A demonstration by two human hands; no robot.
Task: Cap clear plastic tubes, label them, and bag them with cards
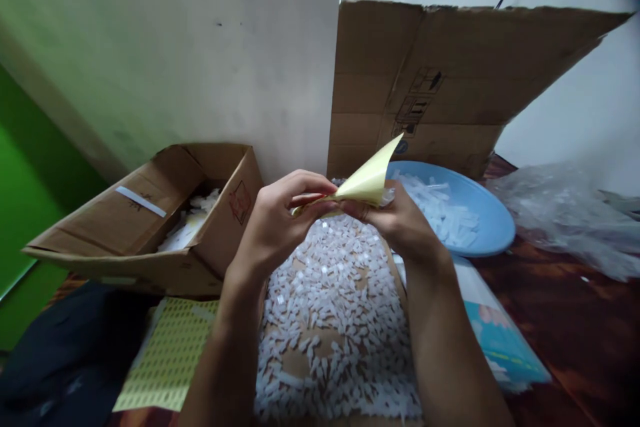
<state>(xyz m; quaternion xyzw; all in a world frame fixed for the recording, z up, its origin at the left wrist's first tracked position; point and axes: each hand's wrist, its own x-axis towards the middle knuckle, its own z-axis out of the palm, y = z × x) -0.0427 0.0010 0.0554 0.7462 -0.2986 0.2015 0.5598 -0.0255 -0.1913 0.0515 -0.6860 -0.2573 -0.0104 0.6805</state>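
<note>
My left hand [280, 217] and my right hand [400, 220] meet in the middle of the view, both pinching a folded yellow backing sheet [367, 177] whose free corner sticks up to the right. Just under the hands lies a cardboard sheet [293, 363] covered with several small white plastic pieces [340, 300]. A small clear piece sits at my right fingertips against the yellow sheet. My forearms come up from the bottom edge on both sides of the heap.
A blue bowl [493, 227] holding more white pieces sits behind my right hand. An open cardboard box [150, 213] stands left, a tall cardboard flap [450, 80] behind. A yellow label sheet [170, 353] lies lower left, clear plastic bags [565, 213] right, a blue packet [505, 340] by my right forearm.
</note>
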